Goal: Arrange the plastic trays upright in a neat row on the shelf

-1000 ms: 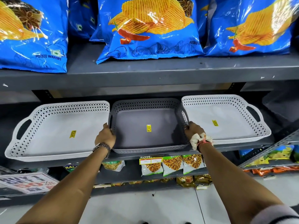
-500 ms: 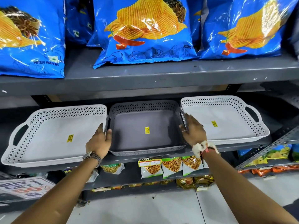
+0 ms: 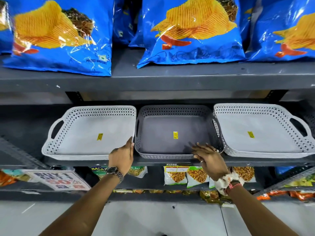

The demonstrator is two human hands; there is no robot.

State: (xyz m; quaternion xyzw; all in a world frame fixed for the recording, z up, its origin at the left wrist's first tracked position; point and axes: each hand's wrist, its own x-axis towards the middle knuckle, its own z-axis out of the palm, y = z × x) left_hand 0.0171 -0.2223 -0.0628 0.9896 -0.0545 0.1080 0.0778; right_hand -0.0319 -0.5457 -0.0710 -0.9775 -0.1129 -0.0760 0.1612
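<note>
Leaning back in a row on the middle shelf (image 3: 170,162) are three perforated plastic trays: left white tray (image 3: 88,133), grey tray (image 3: 172,132), right white tray (image 3: 260,132). Each is tilting with its open face toward the camera and its lower rim sitting at the shelf's front edge. Each is carrying a small yellow sticker on its floor. The grey tray is sitting between the two white ones, its side walls just beside or touching theirs; contact cannot be confirmed.

Left hand (image 3: 121,156) is resting at the lower right corner of the left white tray, thumb lying along that tray's right wall, next to the grey tray's left wall. Fingers are hidden behind the rim, so grip cannot be told.

Right hand (image 3: 210,157) is hovering at the grey tray's lower right corner, fingers spread apart and pointing left over the front rim, clamping nothing. A ring is showing on one finger.

Blue chip bags (image 3: 190,31) are occupying the shelf above. Snack packets (image 3: 187,176) are sitting on the shelf below, and a promo sign (image 3: 58,180) is lying at lower left.
</note>
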